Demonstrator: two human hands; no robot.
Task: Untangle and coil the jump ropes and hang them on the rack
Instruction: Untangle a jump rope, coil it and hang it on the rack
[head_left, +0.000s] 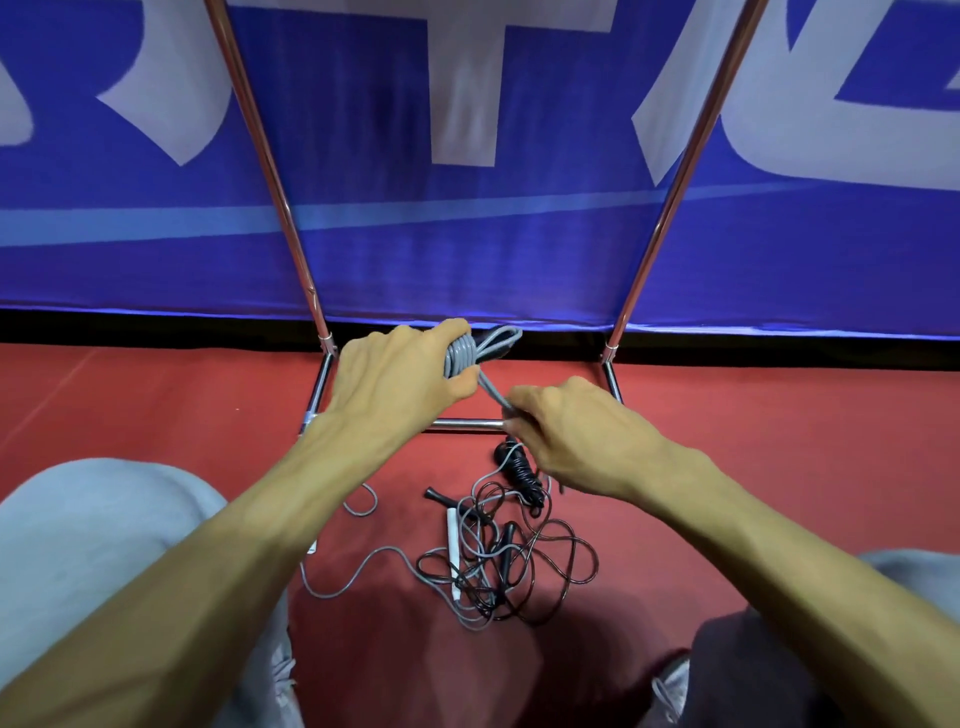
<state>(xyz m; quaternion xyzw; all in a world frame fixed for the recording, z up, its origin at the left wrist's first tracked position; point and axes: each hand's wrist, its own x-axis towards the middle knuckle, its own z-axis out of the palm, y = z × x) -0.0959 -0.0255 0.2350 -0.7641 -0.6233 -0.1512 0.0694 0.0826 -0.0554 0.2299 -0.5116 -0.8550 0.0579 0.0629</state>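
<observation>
Clearly the moment turns on one short piece of grey rope (492, 391) that runs between the two hands. The left hand (400, 379) is closed around a grey coil (460, 356), several turns lying side by side under the fingers, with a loop end and what seems a dark handle coming out on the far side, toward the banner (467, 249). From the thumb of this hand the free strand goes down and to the right, and the right hand (566, 431) pinches it at the fingertips (511, 408). So the strand's long axis is a diagonal, from upper left to lower right, and the two hands are near each other but not touching.

The rest of the grey rope hangs from the right hand down to the tangle of ropes (498, 551) on the red floor (156, 405), where it mixes with thin black rope and a white handle (453, 540) (how many ropes are in the heap I cannot tell). This heap lies below the hands, nearer to the person, between the knees.

The rack (283, 187) stands just behind the hands, its two chrome uprights to the left and right; its hanging bar is out of view.

I judge that the next wrap needs the right hand, which is nearer the slack, to bring the strand around the coil.
</observation>
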